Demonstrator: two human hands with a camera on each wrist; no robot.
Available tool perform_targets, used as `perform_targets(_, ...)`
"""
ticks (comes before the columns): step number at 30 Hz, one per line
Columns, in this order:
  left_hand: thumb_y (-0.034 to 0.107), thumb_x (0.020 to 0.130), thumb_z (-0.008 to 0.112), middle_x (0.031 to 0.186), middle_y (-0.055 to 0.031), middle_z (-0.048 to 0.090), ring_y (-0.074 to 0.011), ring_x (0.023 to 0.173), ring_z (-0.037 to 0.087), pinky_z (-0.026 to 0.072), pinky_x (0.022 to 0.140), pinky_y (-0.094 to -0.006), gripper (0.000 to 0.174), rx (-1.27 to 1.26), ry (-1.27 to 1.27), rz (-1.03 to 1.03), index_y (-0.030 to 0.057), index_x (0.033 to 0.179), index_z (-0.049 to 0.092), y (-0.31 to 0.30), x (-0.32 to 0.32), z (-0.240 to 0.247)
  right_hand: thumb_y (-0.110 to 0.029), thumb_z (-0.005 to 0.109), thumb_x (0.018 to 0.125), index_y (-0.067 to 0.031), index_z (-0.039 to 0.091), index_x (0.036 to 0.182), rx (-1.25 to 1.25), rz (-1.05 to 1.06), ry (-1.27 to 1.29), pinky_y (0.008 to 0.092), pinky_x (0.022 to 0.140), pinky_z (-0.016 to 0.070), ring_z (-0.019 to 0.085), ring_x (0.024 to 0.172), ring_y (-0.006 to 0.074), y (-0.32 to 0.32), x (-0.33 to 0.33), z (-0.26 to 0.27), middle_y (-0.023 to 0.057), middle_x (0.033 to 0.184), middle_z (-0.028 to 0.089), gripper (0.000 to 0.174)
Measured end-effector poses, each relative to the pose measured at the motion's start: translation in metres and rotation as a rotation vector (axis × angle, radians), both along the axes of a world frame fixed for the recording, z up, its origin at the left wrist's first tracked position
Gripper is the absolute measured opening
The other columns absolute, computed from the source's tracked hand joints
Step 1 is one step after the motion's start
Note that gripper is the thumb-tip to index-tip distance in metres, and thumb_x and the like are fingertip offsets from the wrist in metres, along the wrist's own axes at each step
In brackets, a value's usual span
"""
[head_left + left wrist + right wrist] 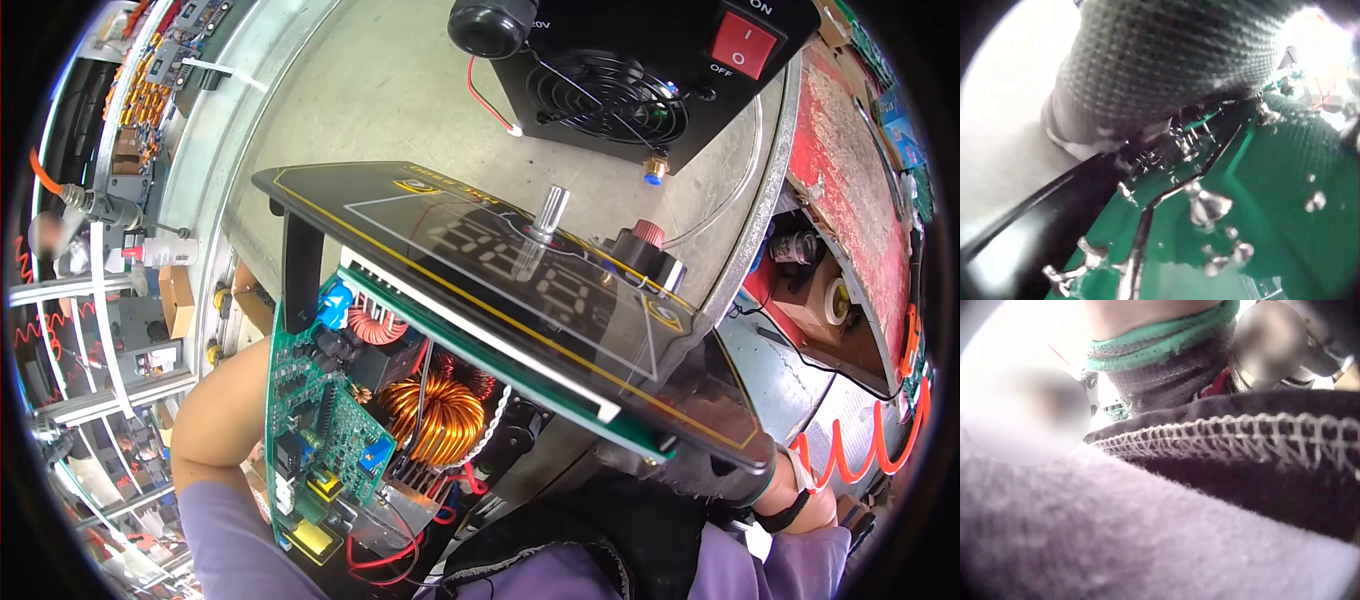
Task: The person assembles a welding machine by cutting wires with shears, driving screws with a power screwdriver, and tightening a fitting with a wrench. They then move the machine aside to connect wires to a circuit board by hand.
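Nearest are purple sleeves (235,535) and a black cloth (620,550) with pale looped stitching on its edge. The left hand (1172,56), in a knit glove, lies close against the solder side of a green board; its fingers are not distinguishable, so I cannot tell whether it grasps anything. The right hand (705,472), also gloved, is by the lower right corner of the front panel, which covers its fingers; its grip cannot be told either. A black strap (785,512) circles that wrist.

Between the arms, at the near side of the work surface, is the opened unit. Its dark front panel (400,222), lined in yellow, sits tilted, with a bare metal shaft (550,212) standing up from it. Under the panel are the green circuit board (290,385), a copper-wound coil (435,415) and red wires (385,570).

Beyond spreads the pale, smudged work surface (370,115), edged by a metal rim. On its far part is a black machine (560,130) with a round fan grille, a red switch and a brass fitting with a blue end.

To the right are a worn red surface (835,160), an open compartment (825,345) holding a tape roll, and a coiled orange-red hose (850,470). Racks (110,385) of small parts fill the left.
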State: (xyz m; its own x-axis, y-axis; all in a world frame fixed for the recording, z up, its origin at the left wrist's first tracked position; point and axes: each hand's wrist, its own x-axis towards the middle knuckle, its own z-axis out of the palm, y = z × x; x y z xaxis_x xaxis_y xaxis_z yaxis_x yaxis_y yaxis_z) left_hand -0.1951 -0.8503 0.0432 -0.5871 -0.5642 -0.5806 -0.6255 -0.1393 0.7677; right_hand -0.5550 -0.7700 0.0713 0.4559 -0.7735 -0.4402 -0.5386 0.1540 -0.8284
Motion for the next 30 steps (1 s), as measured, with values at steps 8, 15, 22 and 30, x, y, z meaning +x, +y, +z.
perform_targets(8, 0.017, 0.096, 0.054, 0.115, -0.01, 0.067, -0.0193, 0.105, 0.062, 0.0491, 0.091, -0.0337, 0.029, -0.017, -0.014, -0.002, -0.0016, 0.116, 0.064, 0.001, -0.002, 0.002, -0.039, 0.085, 0.069, -0.0104, 0.046, 0.127, -0.087, 0.005, 0.007, 0.0462, 0.068, 0.0553, 0.07, 0.079, 0.0407, 0.004, -0.008, -0.009, 0.0176, 0.08, 0.068, 0.076)
perform_targets(15, 0.017, 0.097, 0.052, 0.116, -0.0095, 0.067, -0.0191, 0.105, 0.062, 0.0487, 0.092, -0.0334, 0.028, -0.065, -0.039, 0.15, -0.0017, 0.115, 0.064, -0.009, 0.002, 0.049, -0.04, 0.087, 0.066, -0.0134, 0.048, 0.127, -0.134, 0.121, 0.137, 0.0475, 0.069, 0.055, 0.068, 0.082, 0.043, -0.001, -0.037, 0.014, 0.0173, 0.09, 0.069, 0.077)
perform_targets(22, 0.017, 0.098, 0.05, 0.115, -0.0086, 0.067, -0.0185, 0.105, 0.062, 0.048, 0.091, -0.0325, 0.029, -0.337, -0.042, 0.553, -0.0015, 0.115, 0.064, 0.015, -0.001, 0.121, -0.047, 0.087, 0.064, -0.0086, 0.052, 0.127, -0.513, 0.322, 0.182, 0.0449, 0.064, 0.0524, 0.068, 0.072, 0.0367, -0.012, -0.114, 0.017, 0.0148, 0.078, 0.067, 0.082)
perform_targets(30, 0.035, 0.099, 0.049, 0.071, 0.0101, 0.039, -0.0001, 0.061, 0.036, 0.0289, 0.054, -0.0173, 0.036, -0.583, -0.329, 0.891, 0.0053, 0.113, 0.065, 0.087, 0.057, 0.149, -0.042, 0.081, 0.07, -0.01, 0.051, 0.125, -0.724, -0.052, 0.551, 0.0482, 0.077, 0.0518, 0.067, 0.085, 0.0409, -0.077, -0.215, -0.007, 0.0196, 0.091, 0.068, 0.07)
